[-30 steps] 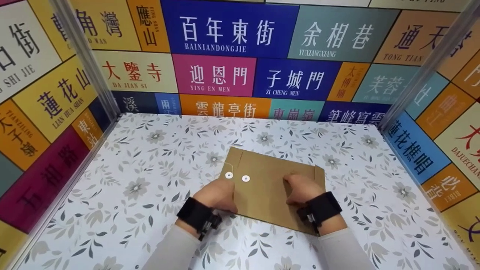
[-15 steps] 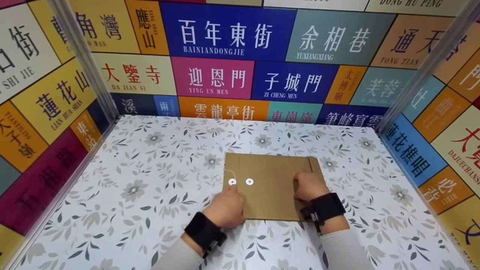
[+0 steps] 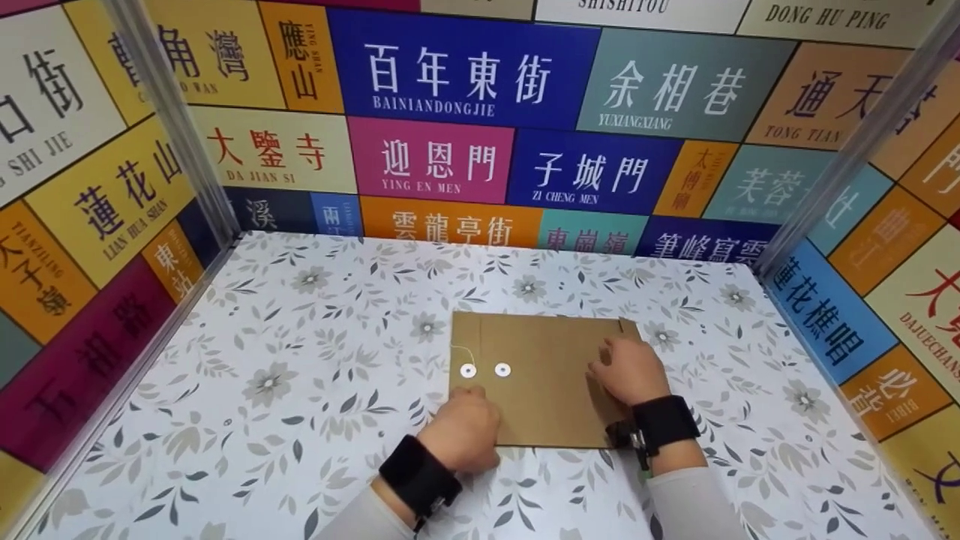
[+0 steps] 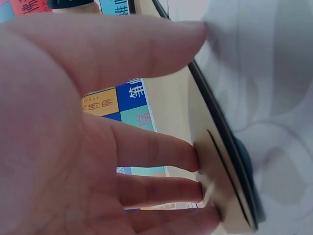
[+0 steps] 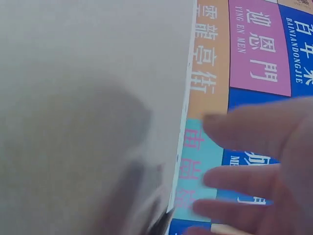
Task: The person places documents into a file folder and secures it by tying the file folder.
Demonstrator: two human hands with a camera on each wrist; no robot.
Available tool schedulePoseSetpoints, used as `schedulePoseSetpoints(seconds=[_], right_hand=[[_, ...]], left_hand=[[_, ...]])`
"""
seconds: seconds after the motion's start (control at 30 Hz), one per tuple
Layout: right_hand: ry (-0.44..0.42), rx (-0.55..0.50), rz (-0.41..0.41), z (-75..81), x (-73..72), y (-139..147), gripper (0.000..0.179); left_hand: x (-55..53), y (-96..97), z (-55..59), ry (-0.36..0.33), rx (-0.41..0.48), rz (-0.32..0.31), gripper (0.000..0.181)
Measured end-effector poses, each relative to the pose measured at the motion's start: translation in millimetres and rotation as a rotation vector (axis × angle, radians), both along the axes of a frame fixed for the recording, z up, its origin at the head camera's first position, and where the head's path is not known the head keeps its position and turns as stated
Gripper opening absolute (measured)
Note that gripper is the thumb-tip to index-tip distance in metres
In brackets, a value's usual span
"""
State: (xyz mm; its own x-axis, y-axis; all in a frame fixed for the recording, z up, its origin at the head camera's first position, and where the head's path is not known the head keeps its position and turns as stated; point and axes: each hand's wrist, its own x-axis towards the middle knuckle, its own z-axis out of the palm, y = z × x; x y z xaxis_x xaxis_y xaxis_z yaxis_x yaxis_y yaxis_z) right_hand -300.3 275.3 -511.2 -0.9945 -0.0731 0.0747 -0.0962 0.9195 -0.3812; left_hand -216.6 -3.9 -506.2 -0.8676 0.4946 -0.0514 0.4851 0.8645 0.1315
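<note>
A brown kraft paper document envelope (image 3: 547,390) lies flat before me in the head view. Two white button discs (image 3: 502,370) sit on its left part, and a thin pale string (image 3: 466,349) curls from the left one. My left hand (image 3: 461,429) is at the envelope's near left corner. In the left wrist view its fingertips (image 4: 188,157) touch the envelope's face, while the straight thumb reaches across the edge. Over the right side is my right hand (image 3: 632,373); the right wrist view shows its fingers (image 5: 244,181) extended, with a shadow on the brown surface.
The envelope rests on a table (image 3: 337,420) with a white floral covering. Walls of colourful street-name panels (image 3: 465,67) enclose the back and both sides, with clear corner strips (image 3: 184,150). Black straps with small cameras (image 3: 420,480) circle both wrists.
The envelope has turned from slanted to nearly square with me. My left hand has shifted slightly right and nearer, below the discs. My right hand has moved a little to the right.
</note>
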Motion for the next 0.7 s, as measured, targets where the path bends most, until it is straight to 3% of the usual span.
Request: schedulePoseSetpoints(seconds=[0.17, 0.43, 0.6, 0.7], right_hand=[[-0.097, 0.060, 0.047, -5.8, -0.4, -1, 0.034], [-0.123, 0.108, 0.052, -5.6, 4.5, -19, 0.039], [-0.093, 0.094, 0.153, -8.3, 10.2, -47, 0.045], [-0.015, 0.056, 0.218, -3.4, 9.4, -66, 0.032]], left_hand=[[-1.5, 0.6, 1.2, 0.025, 0.023, -0.003, 0.023], [-2.9, 2.8, 0.7, 0.046, -0.035, -0.026, 0.027], [-1.2, 4.2, -1.2, 0.056, -0.038, -0.039, 0.027], [-2.2, 2.2, 0.6, 0.062, 0.018, -0.028, 0.024]])
